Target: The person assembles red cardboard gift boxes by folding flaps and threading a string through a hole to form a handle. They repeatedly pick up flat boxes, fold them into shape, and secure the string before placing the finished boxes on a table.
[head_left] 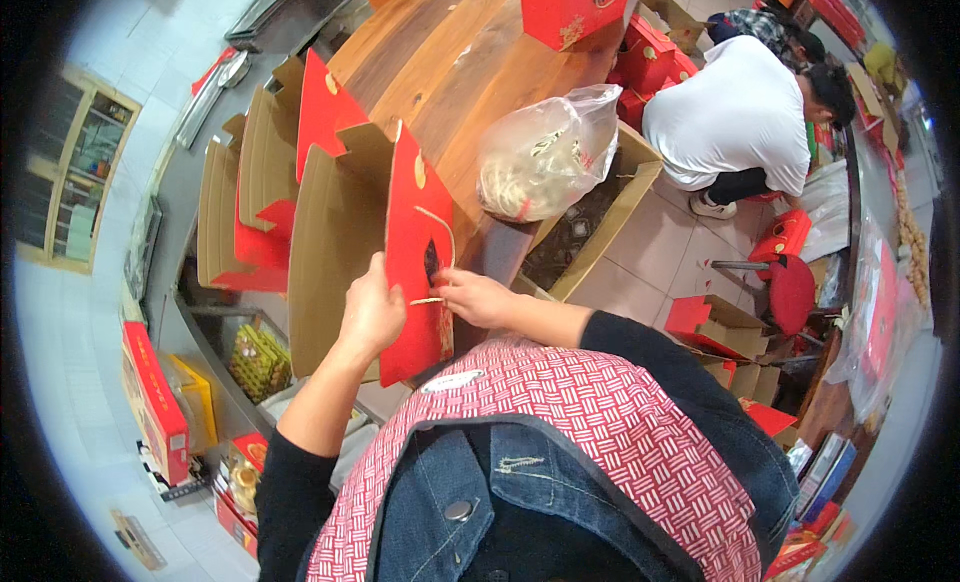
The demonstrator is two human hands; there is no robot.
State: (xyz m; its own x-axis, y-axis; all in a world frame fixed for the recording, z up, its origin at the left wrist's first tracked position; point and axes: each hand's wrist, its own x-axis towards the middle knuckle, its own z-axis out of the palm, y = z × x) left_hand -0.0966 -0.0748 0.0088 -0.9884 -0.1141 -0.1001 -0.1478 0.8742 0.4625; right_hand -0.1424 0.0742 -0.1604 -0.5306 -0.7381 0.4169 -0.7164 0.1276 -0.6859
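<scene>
A red cardboard gift box (pixel 402 332) stands open at the table's near edge, its brown inside facing left. My left hand (pixel 370 307) is closed on the edge of its red panel, with some fingers hidden. A pale cord (pixel 437 222) loops out of the panel's outer face. My right hand (pixel 475 298) is pinched on the cord close to the panel, and a short length sticks out past the fingertips. To the right, a clear plastic bag (pixel 550 157) of pale cords rests at the table's edge.
More open red boxes (pixel 262 197) stand at the left of the wooden table (pixel 440 62). Another red box (pixel 575 12) is at its far end. Right of the table are a large open carton (pixel 605 227), a bent-over person in white (pixel 735 117) and a red stool (pixel 792 294).
</scene>
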